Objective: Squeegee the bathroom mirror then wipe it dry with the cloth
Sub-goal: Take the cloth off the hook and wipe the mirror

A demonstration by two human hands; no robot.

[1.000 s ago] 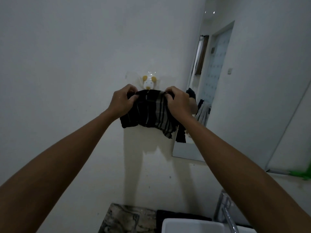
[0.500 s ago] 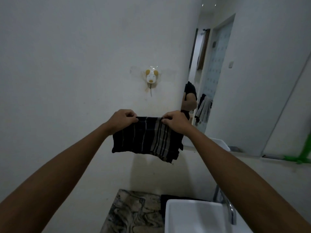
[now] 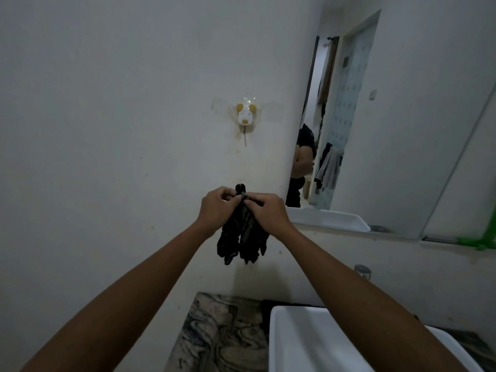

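Head view shows my left hand point(image 3: 218, 209) and my right hand point(image 3: 268, 212) drawn close together in front of the wall, both pinching the gathered top of the dark striped cloth point(image 3: 243, 237). My fingertips nearly touch at the bunch, and the rest of the cloth hangs straight down below them, so its long axis runs from 12 to 6 o'clock. A small tuft stands up above my fingers.

The bathroom mirror point(image 3: 402, 130) lies at about 2 o'clock from my hands, its near edge just beside my right hand and its lower edge running off toward 3 o'clock. I judge the right hand the nearer one for carrying the cloth onto the glass, with a sideways and upward sweep.

Directly at 12 o'clock the animal-shaped wall hook point(image 3: 244, 115) sits on the wall, well above the cloth. At 6 o'clock the white sink point(image 3: 308, 339) and the marbled tabletop point(image 3: 217, 334) sit under my forearms, apart from the hanging cloth. A green object point(image 3: 480, 237), possibly the squeegee, shows at the far 3 o'clock edge; I cannot tell for sure. Open room lies up and to the right.
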